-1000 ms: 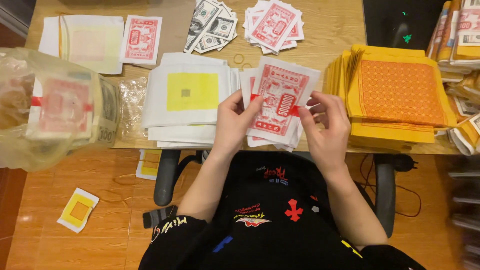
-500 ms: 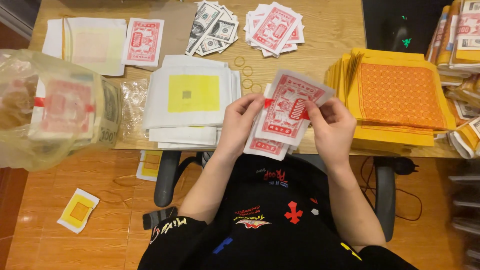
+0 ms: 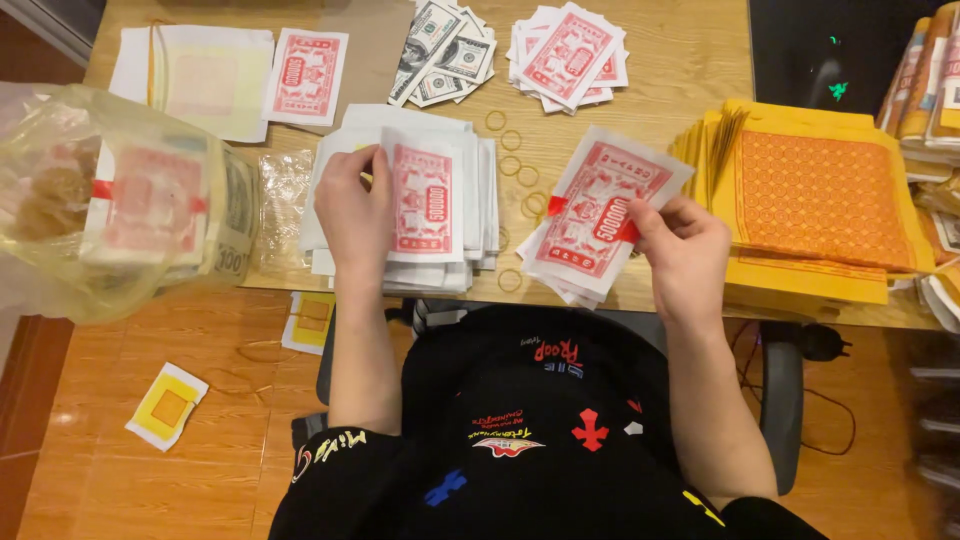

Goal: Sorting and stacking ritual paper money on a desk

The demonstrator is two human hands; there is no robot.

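The left hand (image 3: 355, 215) lays one red-printed paper note (image 3: 425, 200) flat on the white paper stack (image 3: 480, 190) near the table's (image 3: 690, 60) front edge, its grip loose. The right hand (image 3: 685, 255) pinches the banded bundle of red notes (image 3: 600, 215) above that front edge.

L hand (image 3: 355, 205) flat, palm down; R hand (image 3: 685, 250) pinching.

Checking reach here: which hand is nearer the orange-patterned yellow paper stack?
Right. The right hand sits just beside the yellow paper stack, holding a red-printed bundle; the left hand is far across, on white sheets.
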